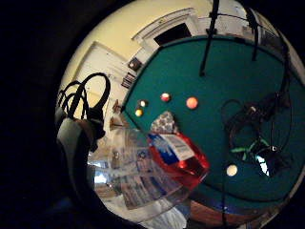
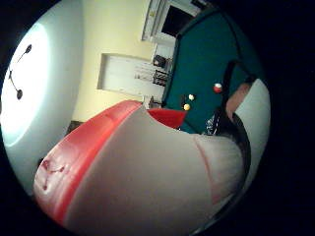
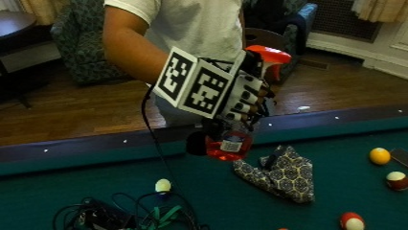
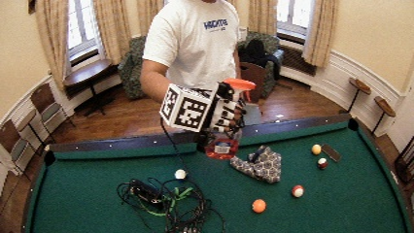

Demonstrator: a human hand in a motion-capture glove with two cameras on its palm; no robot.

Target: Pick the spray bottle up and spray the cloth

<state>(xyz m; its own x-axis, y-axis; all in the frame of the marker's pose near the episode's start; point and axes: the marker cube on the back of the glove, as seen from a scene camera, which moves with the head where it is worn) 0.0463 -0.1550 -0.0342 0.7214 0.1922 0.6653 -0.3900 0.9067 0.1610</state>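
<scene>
A green-felted pool table (image 3: pixel 76 191) fills the lower half of the outside view; a person stands behind its far rail. The gloved right hand (image 3: pixel 245 96), shown at centre frame, is raised above the felt with its fingers curled round the neck of a spray bottle (image 3: pixel 231 140), so the grip is closed on the bottle. The bottle is held clear of the table: its red-orange trigger head (image 3: pixel 267 55) projects above the hand, and its clear body, with red liquid pooled at the base, hangs below. The patterned cloth (image 3: pixel 280 175) lies crumpled on the felt, lower right of the bottle and apart from it. A tangle of black cables (image 3: pixel 121 215) occupies the lower left; billiard balls (image 3: pixel 380 155) are scattered at right.

The bottle is judged rigid but thin-walled and smooth, light since mostly empty, with liquid that would slosh. The neck beneath the trigger is judged the proper hold, leaving a finger free for the trigger. The cloth is soft and limp.
</scene>
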